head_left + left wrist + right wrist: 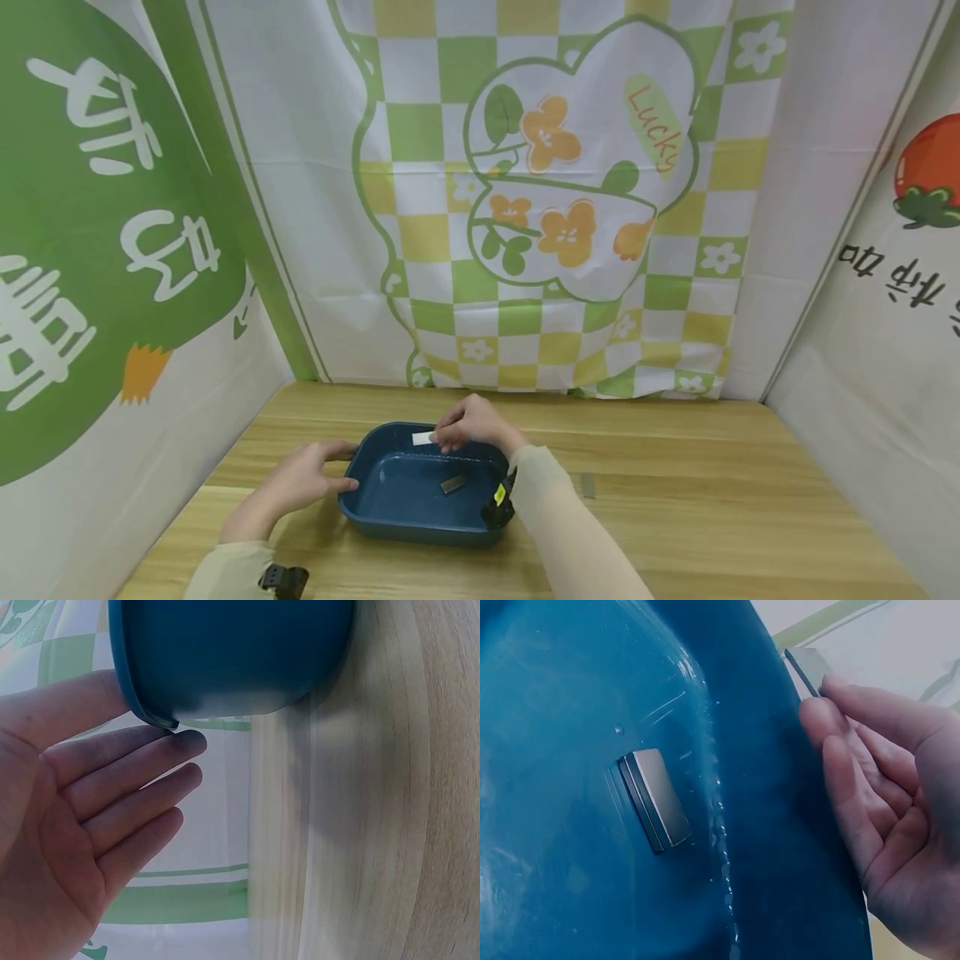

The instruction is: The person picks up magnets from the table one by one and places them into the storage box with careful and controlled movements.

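Observation:
A blue rectangular basin (420, 533) stands on the table. My left hand (300, 479) is at its left end, thumb and forefinger spread along the outer wall. In the left wrist view the other fingers (146, 791) are straight, their tips close by the rim. Over the basin's far side, my right hand (472, 423) pinches a thin rectangular plate (422, 437) by one end. This plate (806, 667) looks grey with a dark edge in the right wrist view. Below, small flat silvery pieces (660, 796) lie together on the basin floor, among droplets.
Another small grey translucent strip (588, 486) lies on the wooden table (712, 517), right of the basin. Printed cloth (555, 333) hangs behind the table's far edge, with more cloth walls at left and right.

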`<state>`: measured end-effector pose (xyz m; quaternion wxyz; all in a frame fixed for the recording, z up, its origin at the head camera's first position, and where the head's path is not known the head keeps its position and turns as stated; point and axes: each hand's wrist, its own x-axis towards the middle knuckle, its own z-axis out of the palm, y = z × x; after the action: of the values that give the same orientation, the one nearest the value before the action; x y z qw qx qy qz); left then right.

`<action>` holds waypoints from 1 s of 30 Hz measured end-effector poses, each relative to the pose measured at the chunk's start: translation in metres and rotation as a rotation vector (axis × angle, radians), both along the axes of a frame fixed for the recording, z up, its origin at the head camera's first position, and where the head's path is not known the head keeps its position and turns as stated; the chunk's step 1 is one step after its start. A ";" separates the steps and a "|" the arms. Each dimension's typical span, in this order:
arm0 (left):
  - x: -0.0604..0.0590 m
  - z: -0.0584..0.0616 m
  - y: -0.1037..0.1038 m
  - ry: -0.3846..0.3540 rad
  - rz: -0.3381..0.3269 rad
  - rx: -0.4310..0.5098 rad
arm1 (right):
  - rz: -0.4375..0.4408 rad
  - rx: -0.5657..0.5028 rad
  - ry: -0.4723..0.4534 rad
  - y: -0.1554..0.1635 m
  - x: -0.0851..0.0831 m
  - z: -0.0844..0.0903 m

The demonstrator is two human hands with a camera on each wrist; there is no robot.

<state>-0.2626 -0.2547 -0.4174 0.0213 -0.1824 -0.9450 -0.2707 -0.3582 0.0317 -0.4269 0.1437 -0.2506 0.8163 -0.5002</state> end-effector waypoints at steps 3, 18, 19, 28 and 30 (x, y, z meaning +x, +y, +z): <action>0.000 -0.001 0.000 0.000 0.002 -0.002 | 0.020 0.011 -0.016 0.000 0.001 -0.001; 0.001 0.000 0.001 -0.010 0.009 0.002 | 0.065 0.001 -0.094 0.001 0.003 -0.001; 0.001 0.000 0.002 -0.011 0.008 0.002 | 0.061 -0.011 -0.108 0.002 0.003 0.000; 0.002 0.001 0.002 -0.015 0.014 -0.001 | 0.064 -0.028 -0.152 0.012 0.003 0.006; 0.001 0.001 0.001 -0.015 0.016 -0.003 | 0.063 -0.019 -0.148 0.014 0.002 0.007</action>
<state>-0.2612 -0.2532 -0.4166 0.0161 -0.1730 -0.9469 -0.2705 -0.3557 0.0457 -0.4195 0.2167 -0.2400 0.7903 -0.5204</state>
